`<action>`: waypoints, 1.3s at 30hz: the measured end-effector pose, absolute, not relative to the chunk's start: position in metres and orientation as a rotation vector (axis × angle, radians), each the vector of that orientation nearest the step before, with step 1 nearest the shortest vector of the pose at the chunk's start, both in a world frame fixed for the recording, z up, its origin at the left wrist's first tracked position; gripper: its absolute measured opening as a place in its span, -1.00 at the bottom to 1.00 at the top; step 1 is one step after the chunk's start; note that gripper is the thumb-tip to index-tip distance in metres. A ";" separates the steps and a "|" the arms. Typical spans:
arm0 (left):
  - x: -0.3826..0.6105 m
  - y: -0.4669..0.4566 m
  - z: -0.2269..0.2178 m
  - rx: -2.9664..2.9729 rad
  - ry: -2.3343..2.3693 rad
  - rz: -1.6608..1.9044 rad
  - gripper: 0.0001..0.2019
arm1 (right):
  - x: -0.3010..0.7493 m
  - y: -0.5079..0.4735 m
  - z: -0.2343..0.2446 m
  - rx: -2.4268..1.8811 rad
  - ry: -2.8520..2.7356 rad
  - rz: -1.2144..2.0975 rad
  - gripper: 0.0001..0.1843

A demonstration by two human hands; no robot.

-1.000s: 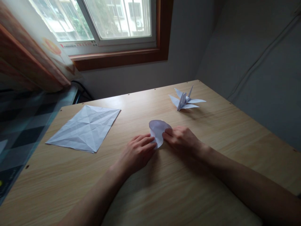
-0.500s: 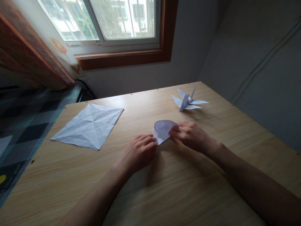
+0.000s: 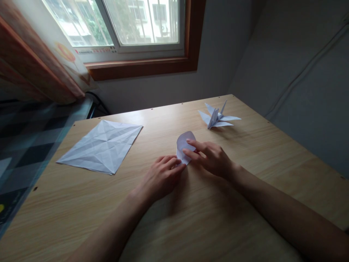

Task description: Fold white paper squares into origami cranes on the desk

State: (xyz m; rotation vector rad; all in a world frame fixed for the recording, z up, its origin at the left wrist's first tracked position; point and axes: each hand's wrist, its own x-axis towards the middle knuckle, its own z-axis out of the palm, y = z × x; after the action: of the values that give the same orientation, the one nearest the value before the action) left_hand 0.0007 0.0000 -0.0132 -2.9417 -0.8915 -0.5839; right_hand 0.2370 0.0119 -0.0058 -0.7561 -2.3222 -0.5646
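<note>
A small folded piece of white paper stands curled up from the table in front of me, its upper edge rounded. My left hand pinches its lower left corner, fingers closed and resting near the tabletop. From the right, my right hand reaches over the paper with its index and another finger stretched out and apart against the curled flap; the thumb is mostly hidden. Beyond my right hand sits a finished white paper crane with its wings spread.
At the left of the wooden table lies a creased, flat sheet of white paper. A checked cloth surface adjoins the left edge. A curtain hangs by the window, and walls border the back and right.
My right hand has shifted left, letting go of the paper's right corner and spreading its fingers over the flap. The flap now curls up narrower. My left hand stays at its corner.
</note>
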 end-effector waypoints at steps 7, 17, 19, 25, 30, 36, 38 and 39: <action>0.002 -0.001 -0.010 -2.977 -0.870 -0.616 -0.80 | 0.239 0.016 -0.024 -1.031 -1.828 0.210 -0.58; 0.004 -0.006 0.000 -3.221 -0.794 -0.667 -0.78 | 0.224 0.020 -0.020 -1.280 -2.057 0.448 -0.86; 0.003 -0.006 -0.001 -3.199 -0.791 -0.729 -0.77 | 0.224 0.020 -0.021 -1.252 -2.083 0.459 -0.80; -0.001 0.000 -0.014 -2.750 -1.095 -1.237 -0.82 | 0.225 0.020 -0.024 -1.095 -2.140 0.452 -0.77; -0.003 0.007 -0.016 -2.887 -1.154 -1.048 -0.89 | 0.228 0.019 -0.029 -0.985 -2.208 0.416 -0.77; -0.001 0.004 -0.009 -2.916 -1.279 -1.065 -0.86 | 0.228 0.013 -0.021 -0.953 -2.335 0.372 -0.91; 0.000 0.003 -0.008 -2.880 -1.433 -1.091 -0.89 | 0.226 0.012 -0.018 -1.045 -2.323 0.401 -0.84; 0.000 0.002 -0.008 -2.858 -1.508 -1.116 -0.87 | 0.225 0.012 -0.017 -1.095 -2.312 0.419 -0.82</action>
State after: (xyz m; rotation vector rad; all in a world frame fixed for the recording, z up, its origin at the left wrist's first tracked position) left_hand -0.0002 0.0024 -0.0080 -2.8578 -1.5076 -1.1156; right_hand 0.2253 0.0118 -0.0169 -1.0954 -2.3117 0.4191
